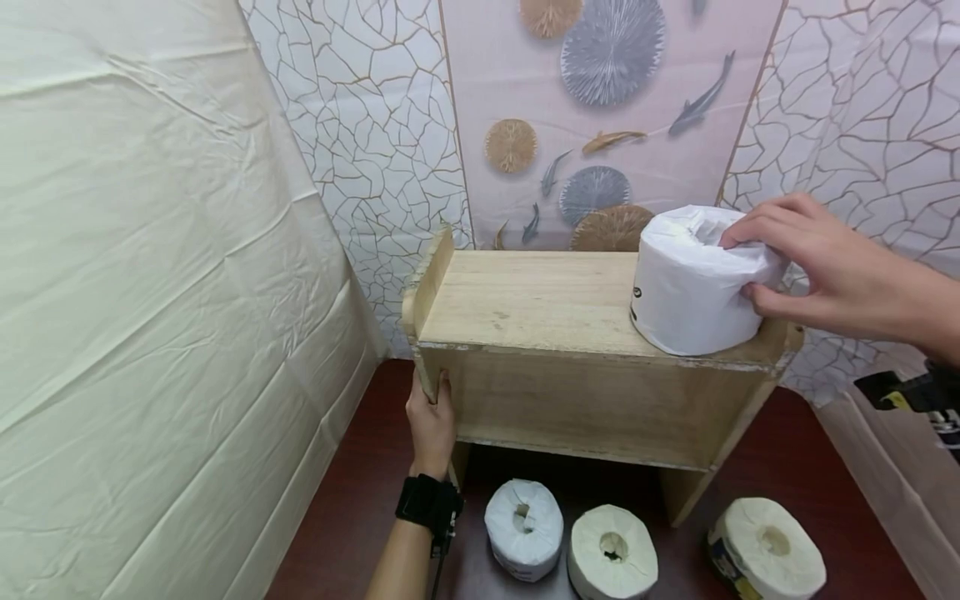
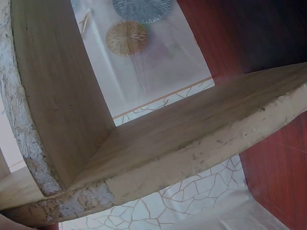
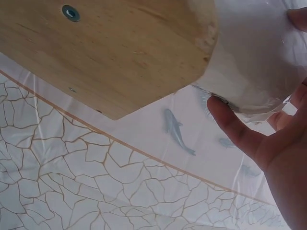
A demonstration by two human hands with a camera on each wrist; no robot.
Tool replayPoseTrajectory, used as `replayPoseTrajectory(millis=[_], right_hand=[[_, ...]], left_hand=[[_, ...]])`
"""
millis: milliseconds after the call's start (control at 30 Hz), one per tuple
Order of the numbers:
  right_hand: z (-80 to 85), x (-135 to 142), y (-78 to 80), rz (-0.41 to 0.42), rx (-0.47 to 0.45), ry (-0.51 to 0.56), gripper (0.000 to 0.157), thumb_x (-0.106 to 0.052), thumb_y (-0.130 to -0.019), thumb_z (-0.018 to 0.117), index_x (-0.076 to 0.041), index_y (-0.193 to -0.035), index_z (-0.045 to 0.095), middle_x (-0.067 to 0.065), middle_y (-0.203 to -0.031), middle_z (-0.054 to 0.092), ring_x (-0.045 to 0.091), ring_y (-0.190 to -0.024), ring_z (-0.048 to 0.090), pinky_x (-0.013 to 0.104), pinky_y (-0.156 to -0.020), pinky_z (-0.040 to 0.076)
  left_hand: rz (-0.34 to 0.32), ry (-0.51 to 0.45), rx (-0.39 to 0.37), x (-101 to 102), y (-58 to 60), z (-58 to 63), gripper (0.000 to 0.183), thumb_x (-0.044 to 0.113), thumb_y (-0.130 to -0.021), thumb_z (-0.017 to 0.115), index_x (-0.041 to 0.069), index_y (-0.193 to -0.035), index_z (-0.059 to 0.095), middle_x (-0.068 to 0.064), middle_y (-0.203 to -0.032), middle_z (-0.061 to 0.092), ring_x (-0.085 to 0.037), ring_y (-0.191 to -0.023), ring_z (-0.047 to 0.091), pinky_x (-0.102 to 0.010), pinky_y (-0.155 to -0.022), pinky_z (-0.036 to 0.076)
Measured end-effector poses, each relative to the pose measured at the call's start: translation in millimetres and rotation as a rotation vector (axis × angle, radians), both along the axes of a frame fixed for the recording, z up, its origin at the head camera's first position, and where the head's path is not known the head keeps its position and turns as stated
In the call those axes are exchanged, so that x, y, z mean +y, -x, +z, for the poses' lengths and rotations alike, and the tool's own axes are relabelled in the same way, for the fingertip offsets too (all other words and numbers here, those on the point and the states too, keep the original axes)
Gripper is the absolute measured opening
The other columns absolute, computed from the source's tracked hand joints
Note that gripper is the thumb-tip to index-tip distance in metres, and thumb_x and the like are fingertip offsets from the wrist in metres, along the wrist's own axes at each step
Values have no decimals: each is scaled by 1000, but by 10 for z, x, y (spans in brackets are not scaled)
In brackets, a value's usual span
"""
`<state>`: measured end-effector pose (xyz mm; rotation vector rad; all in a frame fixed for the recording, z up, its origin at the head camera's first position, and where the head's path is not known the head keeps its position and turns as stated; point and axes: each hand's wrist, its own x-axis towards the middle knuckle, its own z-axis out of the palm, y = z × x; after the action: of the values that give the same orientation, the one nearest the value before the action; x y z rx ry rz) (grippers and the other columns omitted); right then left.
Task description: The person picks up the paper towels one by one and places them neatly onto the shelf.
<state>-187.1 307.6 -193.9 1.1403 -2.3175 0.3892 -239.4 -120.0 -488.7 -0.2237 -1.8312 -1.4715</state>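
A wooden shelf unit [image 1: 540, 300] stands on the table, its side panel crossing the left wrist view. My left hand [image 1: 432, 425] grips the edge of the left side panel; only a sliver of the hand [image 2: 10, 223] shows in the left wrist view. At the right end of the top board is a white paper-wrapped toilet roll [image 1: 693, 292]. My right hand [image 1: 817, 262] holds it by the upper right rim, with fingers over the centre hole and the thumb against the side. In the right wrist view, the roll [image 3: 259, 52] shows beside the wooden end panel [image 3: 120, 52].
Below the shelf on the dark red table [image 1: 337, 500] stand a white toilet roll [image 1: 525, 533], a cream toilet roll [image 1: 630, 554] and another cream roll [image 1: 776, 567] farther right. A patterned cloth [image 1: 375, 125] hangs behind, and a pale cloth [image 1: 165, 292] drapes at left.
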Motion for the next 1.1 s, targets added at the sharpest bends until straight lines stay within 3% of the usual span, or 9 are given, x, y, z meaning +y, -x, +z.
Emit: replayPoseTrajectory(millis=[133,400,533,633,1100], right_hand=[[13,-31,-19,-12,6,4,50,4,-68,73,1,-118,64,18,-114,65,39,-113,45,14,-105,18],[-12,-87,-167,-158,-5,16,45,-1,-76,77,3,-120,65,19,-116,66,43,-115,44,23,-103,26],[-6,-131,-214,-201,-14,20,46,-2,-79,77,4,-122,65,23,-119,65,45,-116,43,47,-99,35],[4,-170,-238,-226,-21,25,47,-3,-79,78,5,-123,64,25,-120,64,46,-115,43,58,-91,36],[39,-345,-362,-359,-10,-14,48,-16,-86,80,2,-127,65,30,-129,61,46,-116,46,66,-82,43]], left_hand=[[13,2,4,-11,7,-11,47,5,-108,60,5,-154,51,-22,-141,63,-36,-126,64,-57,-94,56],[-8,19,6,-38,-1,-10,47,11,-109,59,11,-155,51,-17,-144,63,-31,-129,63,-53,-97,56],[-13,26,16,-51,-6,-10,47,14,-110,59,11,-156,50,-16,-145,62,-30,-130,63,-54,-98,56],[-17,27,20,-64,-15,-19,47,13,-110,59,11,-156,50,-16,-146,62,-31,-131,62,-53,-98,56],[-40,27,33,-39,23,-5,47,8,-109,58,11,-156,50,-17,-145,62,-31,-129,63,-53,-97,56]])
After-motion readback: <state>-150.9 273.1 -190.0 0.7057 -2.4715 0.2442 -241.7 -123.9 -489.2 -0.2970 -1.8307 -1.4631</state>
